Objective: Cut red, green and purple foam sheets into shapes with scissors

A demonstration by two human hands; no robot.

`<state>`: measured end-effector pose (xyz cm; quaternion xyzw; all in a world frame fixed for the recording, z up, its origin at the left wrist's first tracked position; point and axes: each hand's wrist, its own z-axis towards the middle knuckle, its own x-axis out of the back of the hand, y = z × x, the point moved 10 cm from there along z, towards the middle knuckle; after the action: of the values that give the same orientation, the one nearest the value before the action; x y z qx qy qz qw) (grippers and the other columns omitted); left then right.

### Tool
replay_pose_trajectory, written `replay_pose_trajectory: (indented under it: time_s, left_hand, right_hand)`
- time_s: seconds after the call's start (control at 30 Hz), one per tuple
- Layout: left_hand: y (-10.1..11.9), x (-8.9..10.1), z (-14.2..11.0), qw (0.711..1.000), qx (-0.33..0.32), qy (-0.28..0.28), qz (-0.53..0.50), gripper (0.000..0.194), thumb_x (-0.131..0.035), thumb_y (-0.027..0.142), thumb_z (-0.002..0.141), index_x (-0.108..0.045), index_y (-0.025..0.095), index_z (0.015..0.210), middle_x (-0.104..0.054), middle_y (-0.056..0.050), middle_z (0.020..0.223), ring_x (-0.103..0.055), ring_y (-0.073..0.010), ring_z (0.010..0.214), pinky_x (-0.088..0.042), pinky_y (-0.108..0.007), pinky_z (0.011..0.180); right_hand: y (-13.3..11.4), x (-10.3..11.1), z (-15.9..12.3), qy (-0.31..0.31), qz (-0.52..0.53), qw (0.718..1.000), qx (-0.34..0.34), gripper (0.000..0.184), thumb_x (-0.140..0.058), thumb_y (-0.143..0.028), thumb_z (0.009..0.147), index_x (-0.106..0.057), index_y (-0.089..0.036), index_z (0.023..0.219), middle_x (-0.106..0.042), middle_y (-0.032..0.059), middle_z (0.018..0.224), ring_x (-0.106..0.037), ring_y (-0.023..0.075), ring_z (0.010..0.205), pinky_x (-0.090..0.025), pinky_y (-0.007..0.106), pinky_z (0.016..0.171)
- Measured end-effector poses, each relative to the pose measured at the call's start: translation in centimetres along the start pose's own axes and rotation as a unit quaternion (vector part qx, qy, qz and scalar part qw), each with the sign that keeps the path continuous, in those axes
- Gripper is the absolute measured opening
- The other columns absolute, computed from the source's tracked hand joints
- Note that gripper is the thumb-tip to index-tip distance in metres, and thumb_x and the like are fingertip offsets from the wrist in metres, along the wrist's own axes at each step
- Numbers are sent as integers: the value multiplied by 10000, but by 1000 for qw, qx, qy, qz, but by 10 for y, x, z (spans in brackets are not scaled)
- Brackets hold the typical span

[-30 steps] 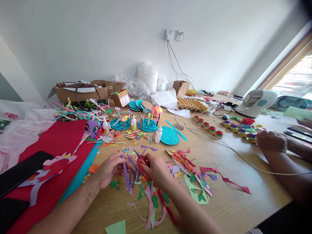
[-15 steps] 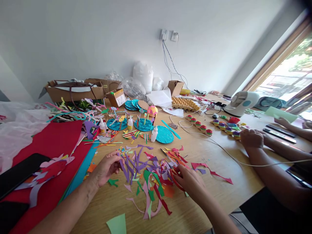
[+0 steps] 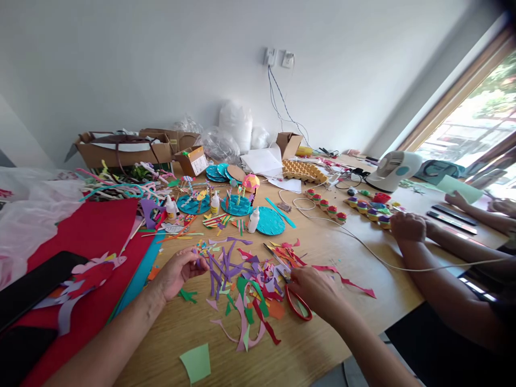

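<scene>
My left hand is raised over the left side of a heap of coloured paper scraps. Its fingers are pinched together, and a small purple paper scrap shows between them. My right hand is bent low over the right side of the heap, at a pair of red-handled scissors. The blades point away to the upper left among the scraps, and one handle loop shows empty below the hand. The fingertips are mostly hidden, so their grip is unclear. Longer purple paper strips lie between my hands.
Glue bottles and blue discs stand beyond the heap. Red sheets and a dark phone-like slab are on the left. A white cable crosses the right side, near another person's hand. A light green piece lies in front.
The purple strip that hung from my left hand no longer shows there. My right hand has shifted slightly up and right, baring a loop of the scissors. The scissors stay nearly in place.
</scene>
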<state>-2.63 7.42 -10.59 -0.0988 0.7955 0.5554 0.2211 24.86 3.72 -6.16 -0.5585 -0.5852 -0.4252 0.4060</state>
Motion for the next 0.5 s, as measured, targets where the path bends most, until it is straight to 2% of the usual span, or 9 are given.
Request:
replay_pose_trajectory:
  time_s: [0.07,0.1,0.2,0.33,0.5]
  left_hand:
    - [1,-1,1,1000,1,2,-12,104,-628,154,644,-538,157,594,-649,-6,553,-630,-142,580,-523,-267,653]
    - [2,-1,1,1000,1,4,-17,101,-631,152,641,-541,156,595,-647,-7,548,-630,-144,573,-524,-273,655]
    - [8,2,1,999,-5,20,-33,90,-628,142,640,-545,161,613,-655,-14,542,-632,-157,545,-528,-293,636]
    - [17,8,1,997,-18,55,-51,87,-584,107,682,-546,160,625,-658,-23,526,-616,-152,474,-531,-292,583]
    - [17,13,2,991,-17,100,-91,182,-475,75,792,-550,149,643,-643,-15,534,-556,-97,407,-539,-271,551]
  right_hand:
    - [-28,13,6,9,19,998,55,176,-493,-241,803,-665,-204,790,-675,60,830,-621,197,777,-324,243,553]
    - [-48,20,9,25,43,993,107,182,-491,-238,807,-668,-199,792,-674,58,811,-616,188,755,-316,243,544]
    - [-93,22,26,27,63,985,158,163,-533,-293,793,-676,-218,816,-679,39,845,-612,179,777,-338,237,566]
    - [-128,14,51,43,71,984,156,216,-544,-318,786,-667,-173,890,-664,101,938,-618,228,829,-392,266,615]
    - [-141,5,60,56,76,987,127,386,-577,-397,756,-623,-111,1010,-625,163,992,-616,287,880,-448,341,691]
